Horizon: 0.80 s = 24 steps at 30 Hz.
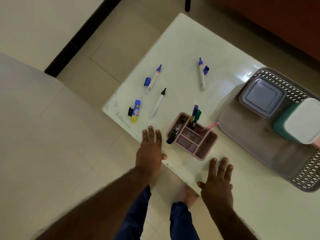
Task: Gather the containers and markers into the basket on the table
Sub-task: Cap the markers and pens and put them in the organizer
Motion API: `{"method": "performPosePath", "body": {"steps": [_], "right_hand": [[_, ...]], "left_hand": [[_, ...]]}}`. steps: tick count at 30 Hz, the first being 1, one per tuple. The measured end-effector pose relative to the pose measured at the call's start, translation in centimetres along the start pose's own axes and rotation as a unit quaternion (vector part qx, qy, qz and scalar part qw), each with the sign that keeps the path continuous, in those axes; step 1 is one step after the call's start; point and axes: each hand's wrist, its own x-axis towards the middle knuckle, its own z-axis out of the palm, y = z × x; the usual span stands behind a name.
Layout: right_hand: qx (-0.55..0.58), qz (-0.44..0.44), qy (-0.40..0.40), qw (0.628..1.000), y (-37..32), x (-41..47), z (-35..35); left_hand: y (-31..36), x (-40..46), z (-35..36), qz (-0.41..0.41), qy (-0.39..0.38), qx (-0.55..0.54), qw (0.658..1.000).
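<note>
A grey lattice basket [287, 156] stands at the table's right and holds a grey lidded container [263, 96] and a teal container with a white lid [301, 120]. A pink organiser [199, 142] with several pens and a black marker [175, 132] sits near the front edge. Loose on the table lie a blue-tipped marker [153, 79] with its blue cap [147, 81] beside it, a second blue-tipped marker [201, 73] next to its cap [206, 69], a black-tipped marker [158, 102] and a blue-yellow glue stick [135, 110]. My left hand [150, 149] lies flat, left of the organiser. My right hand [218, 182] is spread flat in front of it. Both hold nothing.
The white table [181, 49] stands on a tiled floor [52, 135]; its left corner is near the glue stick. A black table leg [187, 4] shows at the far corner. My legs and a bare foot [186, 196] are below the front edge.
</note>
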Motion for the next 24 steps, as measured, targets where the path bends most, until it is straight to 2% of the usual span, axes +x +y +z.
{"method": "performPosePath", "body": {"steps": [4,7,9,11,13,16,19,21,24], "right_hand": [[-0.005,-0.002,0.013,1.000,0.1,0.0,0.3],[-0.009,0.003,0.016,1.000,0.1,-0.7,-0.2],[0.020,-0.001,0.062,0.998,-1.1,-2.0,-0.1],[0.059,-0.066,0.187,0.978,-2.5,-4.0,0.8],[0.093,-0.165,0.283,0.940,-5.1,-5.9,1.0],[0.176,-0.254,0.259,0.915,-10.3,-6.7,0.1],[0.233,-0.273,0.237,0.903,-16.6,-5.2,-1.9],[0.256,-0.273,0.231,0.898,-20.4,-3.4,-3.8],[0.255,-0.226,0.270,0.901,-25.0,0.7,-7.7]], "left_hand": [[-1.2,-0.3,0.0,0.033,0.018,0.026,0.999],[-3.0,-1.0,0.0,0.065,0.055,-0.002,0.996],[-4.8,-1.5,-0.5,0.095,0.099,-0.020,0.990],[-6.7,-1.4,-1.4,0.130,0.177,-0.047,0.974],[-8.7,-0.5,-3.0,0.133,0.260,-0.074,0.954],[-11.2,2.0,-5.7,0.093,0.341,-0.084,0.932],[-12.8,4.7,-7.7,0.066,0.352,-0.069,0.931],[-13.0,6.3,-8.5,0.051,0.325,-0.063,0.942],[-12.9,8.1,-9.4,0.028,0.278,-0.039,0.959]]}}
